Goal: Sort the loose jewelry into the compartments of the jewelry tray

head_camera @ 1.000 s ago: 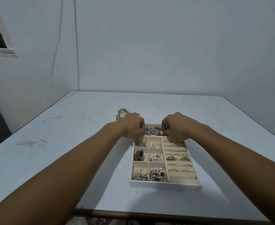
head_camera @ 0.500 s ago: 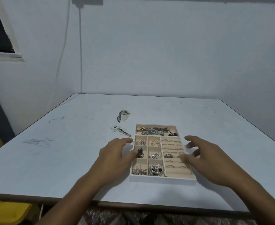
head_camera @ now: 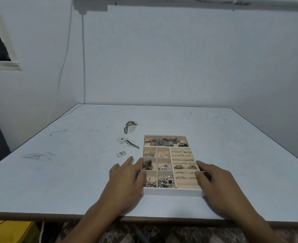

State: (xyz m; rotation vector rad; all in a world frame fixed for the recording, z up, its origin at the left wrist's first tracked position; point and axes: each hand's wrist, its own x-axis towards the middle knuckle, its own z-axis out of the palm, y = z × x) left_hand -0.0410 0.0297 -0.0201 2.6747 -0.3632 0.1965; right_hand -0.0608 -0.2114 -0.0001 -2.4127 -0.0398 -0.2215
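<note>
Jewelry tray (head_camera: 172, 192) flat on the pale table (head_camera: 232, 146), close to the near edge and a little right of centre. In the long compartment across its far end — a watch (head_camera: 161, 142) with a dark dial, lying among gold chains. Nearer, on the left, six small square compartments in two columns, each with a small heap of mixed pieces; on the right, ring rolls (head_camera: 182, 156) with gold rings slotted into most rows.

Left hand (head_camera: 125, 179) against the tray's left wall, palm down, fingers straight and spread over the table top, thumb beside the rim; grip wide, holding nothing. Right hand (head_camera: 216, 181) against the right wall, fingers loosely extended along it, thumb tip lying over the rim by the ring rolls; wide too, nothing pinched or held.

Loose jewelry outside the tray, on the table to its left and beyond the left hand: a dark-and-silver cluster (head_camera: 129, 126) farthest back, a long patterned piece (head_camera: 132, 144) with small clear bits beside it just off the tray's far left corner, and a small pale card (head_camera: 121, 153) nearer the left fingertips, apart from them.

Behind the table, plain pale walls, with a thin cable (head_camera: 83, 58) down the corner and a window frame (head_camera: 2, 64) at upper left — something yellow below the table's near left edge.
</note>
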